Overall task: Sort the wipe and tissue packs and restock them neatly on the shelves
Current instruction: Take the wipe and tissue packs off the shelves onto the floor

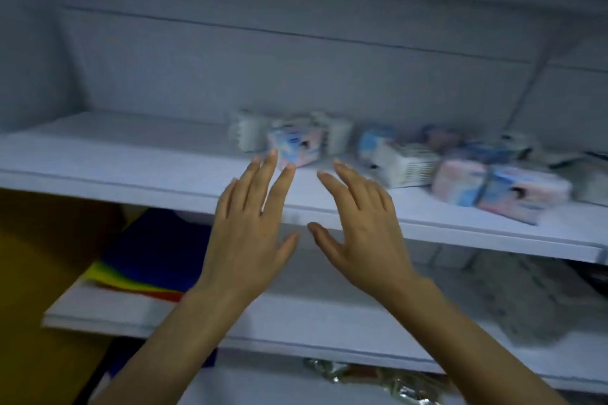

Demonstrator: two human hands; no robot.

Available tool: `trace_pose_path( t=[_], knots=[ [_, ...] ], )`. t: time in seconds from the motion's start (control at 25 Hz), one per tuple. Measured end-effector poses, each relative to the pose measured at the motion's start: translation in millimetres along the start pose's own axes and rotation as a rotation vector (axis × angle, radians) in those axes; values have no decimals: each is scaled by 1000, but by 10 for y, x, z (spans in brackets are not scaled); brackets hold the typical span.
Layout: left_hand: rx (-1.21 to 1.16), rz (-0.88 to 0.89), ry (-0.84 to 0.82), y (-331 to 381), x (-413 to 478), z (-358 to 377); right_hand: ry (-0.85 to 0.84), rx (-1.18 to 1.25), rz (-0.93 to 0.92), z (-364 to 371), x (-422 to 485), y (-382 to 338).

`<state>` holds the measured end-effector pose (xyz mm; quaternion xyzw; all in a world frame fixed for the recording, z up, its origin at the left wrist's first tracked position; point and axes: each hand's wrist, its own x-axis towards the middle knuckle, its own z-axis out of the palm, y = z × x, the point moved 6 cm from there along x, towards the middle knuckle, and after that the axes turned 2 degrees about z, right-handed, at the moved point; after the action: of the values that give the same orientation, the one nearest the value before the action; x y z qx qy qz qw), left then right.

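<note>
One view: head camera, looking forward and down into a white shelving unit; the picture is blurred.
Surface: upper shelf (131, 154), a flat white board running across the frame, with a pale back panel (296, 76) behind it.
Packs at centre: a pastel pack (294, 146) in pink and blue lies near the middle of the upper shelf, with two white packs (246, 135) just behind it.
Packs at right: a loose cluster (460, 171) of white, pink and blue packs lies jumbled, some tilted, reaching the shelf's front edge.
Left hand (253, 233): palm down, fingers straight and spread, holding nothing. Its fingertips reach the pastel pack; blur hides whether they touch.
Right hand (365, 233): palm down just beside the left, fingers loosely spread and slightly bent, holding nothing, over the shelf's front edge.
Open room: the left half of the upper shelf is bare, as is a strip between the two groups.
Below: lower shelf (296, 322) holds a rainbow-coloured item (141, 260) at left and grey patterned material (526, 299) at right.
Bottom edge: crinkled silver foil (378, 378).
</note>
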<state>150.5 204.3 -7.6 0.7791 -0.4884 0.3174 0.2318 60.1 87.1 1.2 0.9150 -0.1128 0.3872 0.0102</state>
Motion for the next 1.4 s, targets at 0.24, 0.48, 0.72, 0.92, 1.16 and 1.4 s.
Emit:
trace_pose_path(
  t=[0.24, 0.48, 0.72, 0.92, 1.16, 1.4],
  knots=[
    [-115, 123, -22, 1565, 805, 516, 36, -126, 189, -932, -353, 1592],
    [-195, 230, -45, 2322, 1351, 905, 61, -141, 348, -1272, -480, 2613],
    [-235, 272, -177, 2328, 1760, 1618, 49, -127, 562, -975, -531, 3321],
    [-336, 307, -216, 2354, 2308, 2009, 127, 148, 1004, -749, -462, 4246],
    [-287, 355, -369, 2596, 2746, 2515, -36, 432, 1018, -234, -96, 4249],
    [-20, 111, -687, 2432, 2813, 2947, -151, 48, 755, -262, 333, 4557]
  ],
)
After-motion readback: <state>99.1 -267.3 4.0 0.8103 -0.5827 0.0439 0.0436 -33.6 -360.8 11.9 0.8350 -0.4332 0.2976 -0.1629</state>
